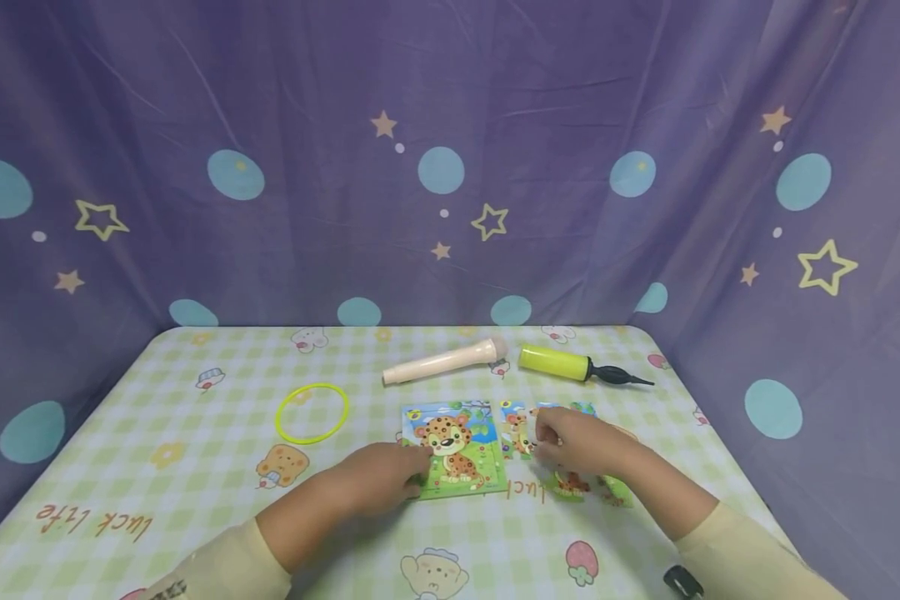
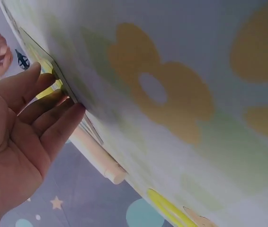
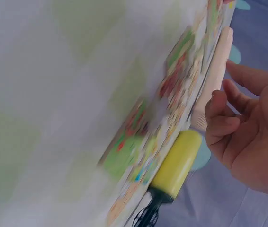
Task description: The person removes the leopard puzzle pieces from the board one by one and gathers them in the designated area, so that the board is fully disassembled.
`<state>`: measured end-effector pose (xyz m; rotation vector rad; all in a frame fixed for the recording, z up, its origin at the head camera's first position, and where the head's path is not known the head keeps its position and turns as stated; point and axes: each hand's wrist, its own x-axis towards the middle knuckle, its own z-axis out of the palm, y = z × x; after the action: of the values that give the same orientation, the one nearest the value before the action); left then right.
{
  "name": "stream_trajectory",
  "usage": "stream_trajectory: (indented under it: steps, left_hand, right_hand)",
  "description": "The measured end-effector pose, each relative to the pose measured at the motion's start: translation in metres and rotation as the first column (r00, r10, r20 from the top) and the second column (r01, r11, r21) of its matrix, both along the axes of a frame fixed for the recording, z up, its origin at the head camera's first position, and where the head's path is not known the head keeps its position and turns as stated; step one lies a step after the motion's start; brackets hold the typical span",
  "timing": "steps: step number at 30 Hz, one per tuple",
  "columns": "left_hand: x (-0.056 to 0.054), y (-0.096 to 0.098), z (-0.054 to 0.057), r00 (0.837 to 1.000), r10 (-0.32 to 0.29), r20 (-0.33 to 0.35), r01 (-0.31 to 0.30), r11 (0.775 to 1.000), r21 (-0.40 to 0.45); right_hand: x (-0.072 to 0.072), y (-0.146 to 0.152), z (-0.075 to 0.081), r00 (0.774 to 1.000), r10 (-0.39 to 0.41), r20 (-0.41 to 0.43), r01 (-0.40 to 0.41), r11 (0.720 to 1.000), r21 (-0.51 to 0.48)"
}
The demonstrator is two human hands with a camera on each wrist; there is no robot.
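Note:
A square puzzle board [image 1: 461,467] with a cartoon leopard picture lies on the table. My left hand [image 1: 390,475] rests at its left edge; in the left wrist view, the left fingers [image 2: 53,127] reach the board's edge, loosely extended. To the right of the board lie several loose leopard puzzle pieces [image 1: 516,446], partly covered by my right hand [image 1: 581,442]. In the right wrist view, the right hand [image 3: 254,123] has its fingers loosely bent with nothing visible between them; the pieces [image 3: 129,156] look blurred beside it.
Behind the board lies a cream toy microphone [image 1: 442,362]. A yellow hand pump [image 1: 555,362] with a black nozzle is at the back right. To the left is a yellow ring [image 1: 279,425]. A small black object [image 1: 682,581] sits by the right sleeve. Purple curtain [image 1: 307,167] encloses the table.

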<state>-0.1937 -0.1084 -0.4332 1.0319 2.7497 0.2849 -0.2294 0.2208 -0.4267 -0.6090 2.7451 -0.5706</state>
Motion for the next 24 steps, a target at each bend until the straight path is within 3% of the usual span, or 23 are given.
stream_trajectory:
  steps: [6,13,17,20,24]
  left_hand:
    - [-0.006,-0.001,0.001,0.999,0.024,0.029,-0.025,0.999,0.044]
    - [-0.014,-0.003,0.002,0.991,0.093,0.100,-0.109,0.980,0.168]
    - [-0.018,-0.007,0.005,0.981,0.147,0.128,-0.172,0.960,0.219]
    - [-0.019,-0.009,0.006,0.975,0.168,0.144,-0.197,0.957,0.215]
    - [-0.019,-0.011,0.002,0.975,0.155,0.158,-0.179,0.972,0.149]
  right_hand:
    - [-0.005,-0.033,0.003,0.994,0.082,-0.068,-0.086,0.995,-0.057]
    - [-0.010,-0.071,-0.005,0.984,0.173,-0.040,-0.177,0.975,-0.136]
    - [-0.013,-0.088,-0.010,0.978,0.208,-0.015,-0.208,0.971,-0.121]
    - [-0.014,-0.099,-0.013,0.976,0.217,0.009,-0.215,0.970,-0.109]
    - [-0.015,-0.112,-0.019,0.970,0.243,0.016,-0.240,0.965,-0.105]
